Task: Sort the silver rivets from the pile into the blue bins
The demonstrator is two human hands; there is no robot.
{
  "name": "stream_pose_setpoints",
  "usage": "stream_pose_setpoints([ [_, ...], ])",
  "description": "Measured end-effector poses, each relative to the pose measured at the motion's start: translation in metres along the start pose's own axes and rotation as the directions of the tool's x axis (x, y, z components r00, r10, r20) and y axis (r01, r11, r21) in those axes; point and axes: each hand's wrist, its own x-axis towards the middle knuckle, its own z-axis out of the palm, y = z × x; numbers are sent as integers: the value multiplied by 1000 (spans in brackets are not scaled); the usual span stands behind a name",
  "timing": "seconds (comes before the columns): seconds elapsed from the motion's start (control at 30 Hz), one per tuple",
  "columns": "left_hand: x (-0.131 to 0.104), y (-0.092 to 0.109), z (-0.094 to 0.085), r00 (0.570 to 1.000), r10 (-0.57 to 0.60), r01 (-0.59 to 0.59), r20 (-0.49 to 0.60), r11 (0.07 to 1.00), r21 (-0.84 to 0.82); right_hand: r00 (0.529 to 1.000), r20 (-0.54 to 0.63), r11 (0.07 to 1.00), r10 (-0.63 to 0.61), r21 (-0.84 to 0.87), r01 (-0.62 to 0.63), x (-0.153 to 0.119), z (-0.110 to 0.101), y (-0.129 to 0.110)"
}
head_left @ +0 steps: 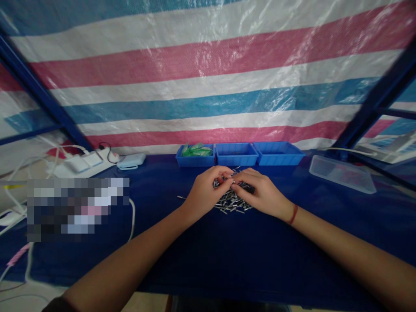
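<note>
A pile of thin, shiny metal pins (pixel 231 203), perhaps rivets, lies on the blue tabletop. Above it my left hand (pixel 208 186) and my right hand (pixel 260 188) meet, their fingertips almost touching. Thumb and fingers of the left are pinched together at a small silvery piece (pixel 233 182). My right fingers close on the same spot from the other side. The piece is mostly covered by fingertips, and its exact kind is too small to make out. One loose pin (pixel 181 197) lies to the left of the pile.
Three blue bins (pixel 237 159) stand in a row behind the pile; the left one holds green packets (pixel 196 150). A clear plastic lid or tray (pixel 341 174) lies at right. White power strips (pixel 84 164), cables and a pale blue case (pixel 131 161) are at left, near a pixelated patch.
</note>
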Motion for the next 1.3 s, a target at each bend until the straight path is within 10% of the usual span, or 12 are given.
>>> stream_pose_setpoints([
  [1.3,3,-9,-1,996,32,-35,84,998,45,972,-223,991,68,129,-40,-4,2,-8],
])
